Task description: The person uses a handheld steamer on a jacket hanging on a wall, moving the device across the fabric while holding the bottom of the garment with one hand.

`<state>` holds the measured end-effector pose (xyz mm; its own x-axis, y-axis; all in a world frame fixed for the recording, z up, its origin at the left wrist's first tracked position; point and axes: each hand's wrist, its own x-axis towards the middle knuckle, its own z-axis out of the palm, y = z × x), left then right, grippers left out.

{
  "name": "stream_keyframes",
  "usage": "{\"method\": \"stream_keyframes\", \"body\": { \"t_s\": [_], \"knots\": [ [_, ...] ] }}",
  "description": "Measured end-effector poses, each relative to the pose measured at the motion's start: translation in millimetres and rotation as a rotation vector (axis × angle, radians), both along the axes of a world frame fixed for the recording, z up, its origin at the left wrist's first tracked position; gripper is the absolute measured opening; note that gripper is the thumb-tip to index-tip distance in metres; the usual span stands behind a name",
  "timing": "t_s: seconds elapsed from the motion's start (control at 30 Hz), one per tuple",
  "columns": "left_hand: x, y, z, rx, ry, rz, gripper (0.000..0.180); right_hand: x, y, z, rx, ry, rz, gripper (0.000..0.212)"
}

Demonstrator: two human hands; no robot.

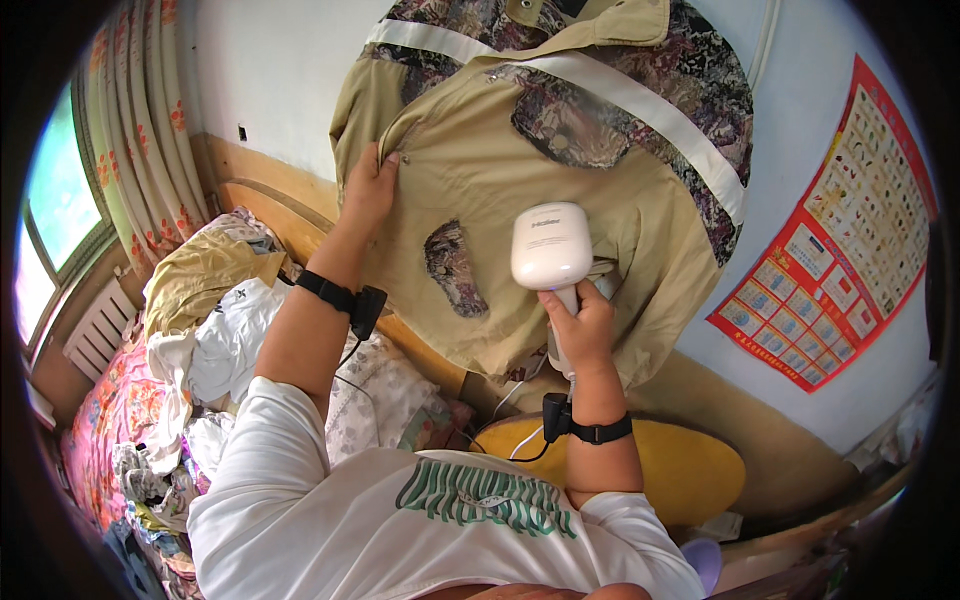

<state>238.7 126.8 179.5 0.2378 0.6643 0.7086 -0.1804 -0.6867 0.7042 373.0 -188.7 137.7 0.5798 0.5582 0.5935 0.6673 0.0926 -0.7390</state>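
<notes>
A khaki jacket (450,190) with patterned dark patches and a white band across the chest hangs in front of me against the wall. My left hand (370,185) pinches the jacket's front edge on the left side. In my right hand (585,325) is a white handheld garment steamer (550,245), gripped by its handle. The steamer's head is over the lower right part of the jacket; whether it touches the cloth I cannot tell. A white cord runs down from its handle.
On the left, a bed (100,410) holds piled clothes (225,330) and a pillow (370,395). Below the jacket lies a yellow oval board (670,465). A red-bordered poster (830,240) hangs on the right wall. Curtains (140,130) flank the window.
</notes>
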Motion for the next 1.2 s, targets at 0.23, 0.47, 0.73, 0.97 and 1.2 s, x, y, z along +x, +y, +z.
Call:
{"method": "stream_keyframes", "body": {
  "t_s": [0.23,0.47,0.73,0.97,1.2],
  "knots": [
    [-1,-7,-1,-0.078,-0.025,-0.057,0.017,-11,2,-13,-0.229,-0.084,0.027,0.036],
    [-7,-13,6,-0.058,-0.093,-0.179,0.017,-7,-4,-18,-0.296,-0.127,0.001,0.054],
    [-11,-17,11,-0.076,-0.033,-0.142,0.019,5,-11,-40,-0.458,-0.205,0.002,0.057],
    [-8,1,-7,0.051,0.068,0.067,0.024,2,-15,-47,-0.550,-0.138,-0.011,0.049],
    [-12,-11,-1,0.069,0.177,0.074,0.028,10,-16,-47,-0.298,-0.165,-0.088,0.040]
  ]
}}
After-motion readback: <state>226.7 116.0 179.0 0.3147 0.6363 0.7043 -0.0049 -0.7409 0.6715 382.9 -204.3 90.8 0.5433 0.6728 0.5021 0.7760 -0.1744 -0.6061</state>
